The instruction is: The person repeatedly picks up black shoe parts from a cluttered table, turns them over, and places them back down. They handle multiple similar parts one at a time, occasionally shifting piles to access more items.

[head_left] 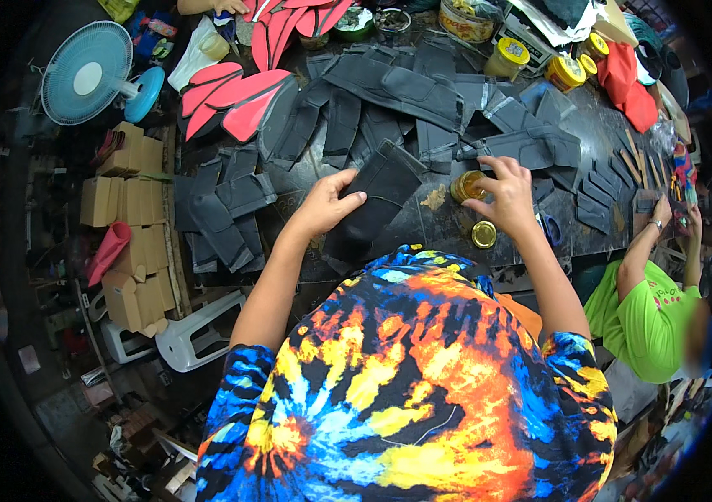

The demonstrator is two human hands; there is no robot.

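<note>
My left hand (331,202) grips a dark black shoe-upper piece (382,197) by its left edge, thumb on top, over the table's near side. A pale thread or seam line runs across that piece. To the right, my right hand (506,194) is curled about a small glass jar (463,186) of amber contents, thumb and index finger on either side of it. Close below the jar lies a round gold lid (483,234).
Black cut pieces (393,88) cover much of the dark table (289,201). Pink-red pieces (243,100) lie at far left, yellow-lidded jars (508,57) at far right. A fan (86,75) stands left. A person in green (653,314) works at right; another person's hand (226,7) shows at top.
</note>
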